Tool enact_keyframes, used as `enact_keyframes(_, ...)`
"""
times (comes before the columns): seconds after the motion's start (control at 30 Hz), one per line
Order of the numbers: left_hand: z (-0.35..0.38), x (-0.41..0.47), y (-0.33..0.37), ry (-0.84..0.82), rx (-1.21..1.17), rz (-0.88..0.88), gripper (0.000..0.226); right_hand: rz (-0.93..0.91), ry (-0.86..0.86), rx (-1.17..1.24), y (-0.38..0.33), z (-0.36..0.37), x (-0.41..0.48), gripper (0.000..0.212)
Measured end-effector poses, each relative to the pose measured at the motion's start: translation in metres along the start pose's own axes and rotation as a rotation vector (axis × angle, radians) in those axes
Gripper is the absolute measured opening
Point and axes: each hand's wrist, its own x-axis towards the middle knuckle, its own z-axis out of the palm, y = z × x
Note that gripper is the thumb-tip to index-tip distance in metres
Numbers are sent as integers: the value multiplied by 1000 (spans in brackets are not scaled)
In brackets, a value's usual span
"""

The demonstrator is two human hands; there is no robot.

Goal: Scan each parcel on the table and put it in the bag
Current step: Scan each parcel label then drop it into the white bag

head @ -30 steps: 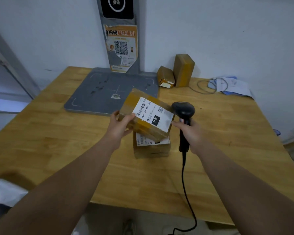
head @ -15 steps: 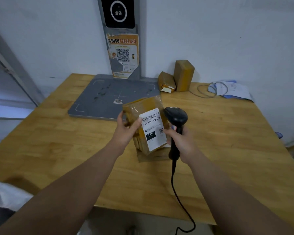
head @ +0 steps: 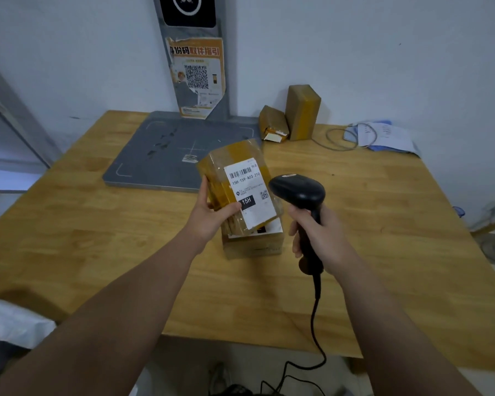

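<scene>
While the left hand [head: 212, 215] grips a taped parcel [head: 226, 172] by its left edge, the right hand [head: 320, 238] is wrapped round a scanner [head: 297, 192], its head just right of the label [head: 247, 192]; the scan looks under way, not finished; another parcel [head: 255, 247] lies below the left hand, two more parcels [head: 303, 111] stand well beyond the right, and the bag [head: 15, 324] (a white edge beside the left forearm) waits; since a second ago the label has turned upright and the scanner closed in.

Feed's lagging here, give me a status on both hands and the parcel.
Left hand grips taped parcel, label facing camera. Right hand holds scanner beside label. Second parcel on table below.
</scene>
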Motion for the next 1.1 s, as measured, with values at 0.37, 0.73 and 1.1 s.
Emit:
enact_keyframes(0.37,3,-8,-2,2,-18,5,101,-4,166,-142,-6,28,12,9)
enact_keyframes(0.73,6,-14,2,-7,12,19,104,-22,224,-259,-6,22,7,16)
enact_keyframes(1.1,8,-16,3,3,0,31,101,-34,237,-230,2,13,6,21)
